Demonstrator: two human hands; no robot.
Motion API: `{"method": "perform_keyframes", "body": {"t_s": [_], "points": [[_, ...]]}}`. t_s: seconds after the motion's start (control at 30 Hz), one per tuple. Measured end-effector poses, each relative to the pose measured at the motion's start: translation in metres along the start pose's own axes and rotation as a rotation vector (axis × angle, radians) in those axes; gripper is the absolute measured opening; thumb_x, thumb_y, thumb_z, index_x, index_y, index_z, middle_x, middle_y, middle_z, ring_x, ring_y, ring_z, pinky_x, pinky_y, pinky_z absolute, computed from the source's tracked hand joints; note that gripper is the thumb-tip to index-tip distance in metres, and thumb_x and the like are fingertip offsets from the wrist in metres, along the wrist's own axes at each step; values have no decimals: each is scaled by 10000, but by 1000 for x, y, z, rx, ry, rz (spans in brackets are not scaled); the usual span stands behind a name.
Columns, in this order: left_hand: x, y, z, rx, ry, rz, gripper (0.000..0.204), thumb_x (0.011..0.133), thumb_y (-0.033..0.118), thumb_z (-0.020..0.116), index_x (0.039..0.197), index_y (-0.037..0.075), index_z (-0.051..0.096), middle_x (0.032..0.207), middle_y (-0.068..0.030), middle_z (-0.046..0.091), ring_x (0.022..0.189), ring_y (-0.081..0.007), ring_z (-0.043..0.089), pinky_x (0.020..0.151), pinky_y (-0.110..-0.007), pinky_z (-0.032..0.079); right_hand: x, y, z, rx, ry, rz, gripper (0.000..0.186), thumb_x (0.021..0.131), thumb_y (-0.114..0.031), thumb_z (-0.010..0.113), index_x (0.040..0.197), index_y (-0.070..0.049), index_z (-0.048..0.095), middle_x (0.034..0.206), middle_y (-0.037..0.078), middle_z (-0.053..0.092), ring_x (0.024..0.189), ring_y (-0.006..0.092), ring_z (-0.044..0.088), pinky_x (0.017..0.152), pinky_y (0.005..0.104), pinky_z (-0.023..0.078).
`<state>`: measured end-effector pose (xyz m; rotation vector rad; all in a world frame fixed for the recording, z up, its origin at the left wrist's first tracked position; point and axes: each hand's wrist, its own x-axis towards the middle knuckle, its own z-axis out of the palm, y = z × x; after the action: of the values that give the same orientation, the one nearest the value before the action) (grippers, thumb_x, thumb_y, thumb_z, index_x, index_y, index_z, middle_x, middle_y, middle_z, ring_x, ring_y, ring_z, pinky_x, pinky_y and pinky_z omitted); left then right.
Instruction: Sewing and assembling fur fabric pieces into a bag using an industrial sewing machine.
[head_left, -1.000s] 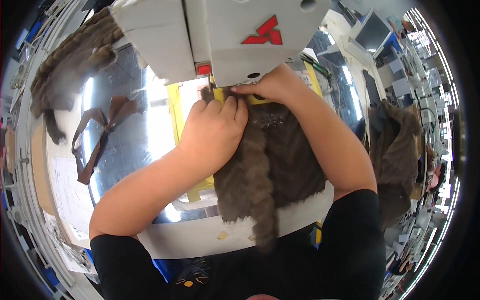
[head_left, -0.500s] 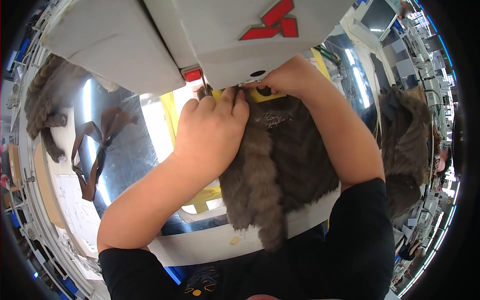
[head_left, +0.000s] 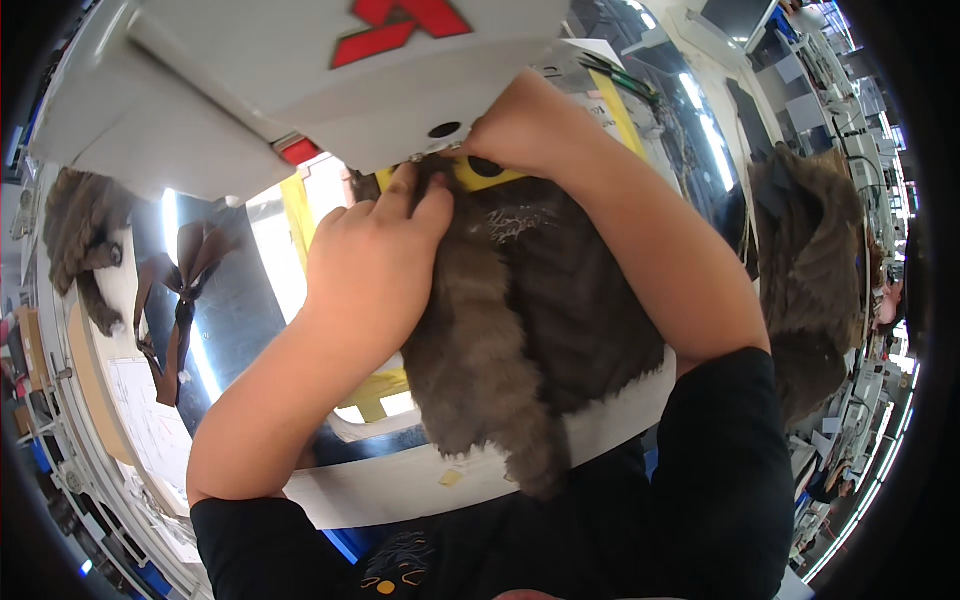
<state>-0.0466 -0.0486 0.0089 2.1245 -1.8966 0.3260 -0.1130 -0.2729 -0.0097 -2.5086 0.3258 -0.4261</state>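
Left grip, fingers slightly spread, rests on the fur; right grip, we cannot tell. We judge: positioning beneath the machine head; next calls for even alignment.

A white-edged bench with a glossy dark top mirrors bright streaks of light. Beyond its far right corner stands a dark, pale-framed screen. Long white strip lights curve down the right rim past cluttered, blurred workstations.
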Motion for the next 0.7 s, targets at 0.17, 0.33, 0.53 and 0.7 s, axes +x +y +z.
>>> {"method": "perform_keyframes", "body": {"t_s": [0.17,0.33,0.53,0.7], "points": [[-1,1,-2,14,-79,-42,318,843,67,587,1157,31,621,1302,-235,691,760,-288,710,675,-401,553,-7,-20,-3,-45,-40,131,298,726,-313,805,855,-45,784,842,188,745,876,395,723,795,464,575],[-1,1,-4,-13,-26,-22,262,821,71,600,1079,27,598,1286,-245,686,729,-278,699,658,-389,548,-45,-39,-35,-29,-130,-269,229,871,-150,639,1048,-104,777,1141,114,753,1039,310,710,857,429,574],[-3,0,-1,-25,-8,-6,239,811,92,626,1042,43,592,1235,-204,692,710,-250,685,645,-380,537,-61,-41,-31,-158,-179,-322,342,882,-120,627,1205,-108,740,1211,26,743,1023,232,715,812,391,580],[-5,-3,-2,-51,-39,-15,252,797,95,631,1041,51,592,1247,-200,688,716,-256,679,634,-378,521,-58,-50,-31,-203,-187,-290,305,880,-133,640,1163,-113,752,1199,11,748,999,230,721,780,386,578]]}}
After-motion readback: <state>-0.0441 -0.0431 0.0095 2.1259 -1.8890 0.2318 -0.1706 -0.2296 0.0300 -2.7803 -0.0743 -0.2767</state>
